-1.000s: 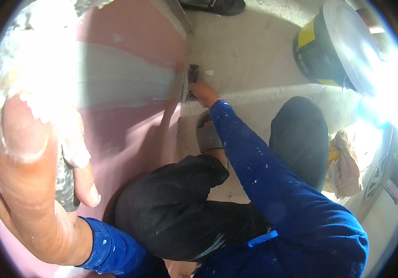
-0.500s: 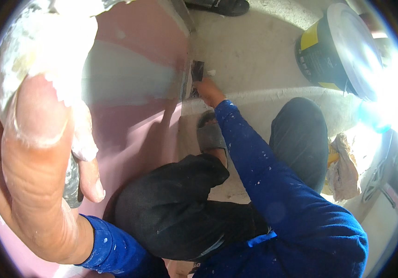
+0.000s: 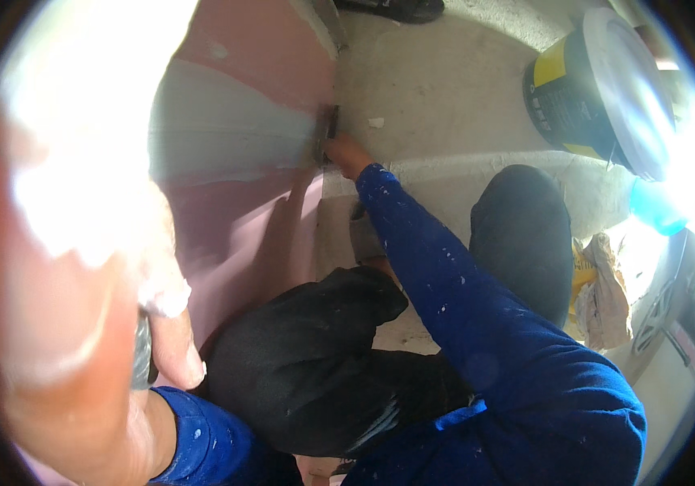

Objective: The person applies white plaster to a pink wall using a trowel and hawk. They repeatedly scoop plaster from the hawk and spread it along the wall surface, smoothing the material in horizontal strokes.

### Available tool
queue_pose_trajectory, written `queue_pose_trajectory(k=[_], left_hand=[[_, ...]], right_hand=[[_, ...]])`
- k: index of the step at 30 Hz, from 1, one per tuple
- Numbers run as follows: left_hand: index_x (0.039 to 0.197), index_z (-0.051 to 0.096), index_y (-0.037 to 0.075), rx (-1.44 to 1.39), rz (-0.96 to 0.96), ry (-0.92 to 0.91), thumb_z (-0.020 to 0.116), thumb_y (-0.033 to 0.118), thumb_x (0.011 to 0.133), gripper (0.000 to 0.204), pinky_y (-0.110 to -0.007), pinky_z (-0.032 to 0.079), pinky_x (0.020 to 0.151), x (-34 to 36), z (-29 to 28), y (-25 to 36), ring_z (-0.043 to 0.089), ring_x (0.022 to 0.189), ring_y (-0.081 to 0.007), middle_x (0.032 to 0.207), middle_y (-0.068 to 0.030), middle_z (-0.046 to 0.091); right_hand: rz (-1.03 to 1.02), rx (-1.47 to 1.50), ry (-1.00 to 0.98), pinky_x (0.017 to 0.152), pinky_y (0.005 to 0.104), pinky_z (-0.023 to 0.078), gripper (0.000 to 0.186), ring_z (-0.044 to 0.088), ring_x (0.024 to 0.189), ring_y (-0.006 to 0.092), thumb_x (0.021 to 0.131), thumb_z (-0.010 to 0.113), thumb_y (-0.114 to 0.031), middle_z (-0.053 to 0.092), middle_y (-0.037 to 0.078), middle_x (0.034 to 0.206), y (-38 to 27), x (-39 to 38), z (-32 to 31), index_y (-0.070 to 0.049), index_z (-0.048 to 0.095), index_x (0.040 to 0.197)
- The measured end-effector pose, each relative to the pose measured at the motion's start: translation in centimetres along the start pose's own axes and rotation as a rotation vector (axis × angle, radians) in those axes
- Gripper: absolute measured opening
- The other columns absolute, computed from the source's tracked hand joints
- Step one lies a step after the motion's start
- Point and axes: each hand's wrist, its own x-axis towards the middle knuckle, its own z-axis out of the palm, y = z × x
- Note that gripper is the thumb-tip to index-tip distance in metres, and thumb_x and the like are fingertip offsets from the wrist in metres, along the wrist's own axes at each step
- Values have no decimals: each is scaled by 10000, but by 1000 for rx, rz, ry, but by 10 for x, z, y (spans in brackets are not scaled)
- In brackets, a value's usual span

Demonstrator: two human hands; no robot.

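My left hand, large, close and blurred, is closed around a tool whose dark grey handle shows between the fingers. A bright white mass of wet plaster covers that tool and smears my fingers; its shape is washed out by glare. Farther off, my right hand grips a putty knife. Its dark blade is edge-on against the low end of the pink wall board, where a pale grey plaster band meets the floor.
A lidded dark bucket with yellow patches lies tilted at the far right, beside strong glare. Near my bent knee is a crumpled paper bag. A small white scrap lies on the concrete floor. A dark shoe shows at the top.
My right hand has moved slightly left with the putty knife, bringing the blade from the floor's edge onto the wall. My left hand has come closer and blurred, its plaster load looking larger.
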Motion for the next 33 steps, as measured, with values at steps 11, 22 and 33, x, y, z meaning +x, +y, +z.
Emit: queue_pose_trajectory(k=[11, 22, 33], left_hand=[[1024, 632, -28, -1, 8, -16, 576, 284, 1016, 317, -210, 263, 403, -2, 8, 11, 389, 411, -80, 706, -70, 573], [1069, 638, -50, 60, 44, 111, 599, 328, 1004, 386, -204, 278, 412, -5, -2, -7, 403, 414, -80, 698, -83, 589], [1155, 618, -81, 95, 87, 198, 593, 324, 1008, 431, -211, 291, 408, -3, 11, 3, 387, 415, -80, 730, -92, 599]], right_hand=[[111, -200, -60, 779, 409, 504, 331, 656, 902, 269, 935, 579, -215, 676, 180, 949, 5, -20, -36, 61, 661, 1099], [69, -122, -30, 819, 450, 506, 399, 646, 1016, 477, 914, 574, -260, 662, 321, 1108, -6, -16, -5, 101, 648, 1066], [120, 37, 56, 748, 457, 508, 329, 694, 921, 366, 917, 585, -217, 700, 273, 1007, -52, -29, -61, 79, 669, 1031]])
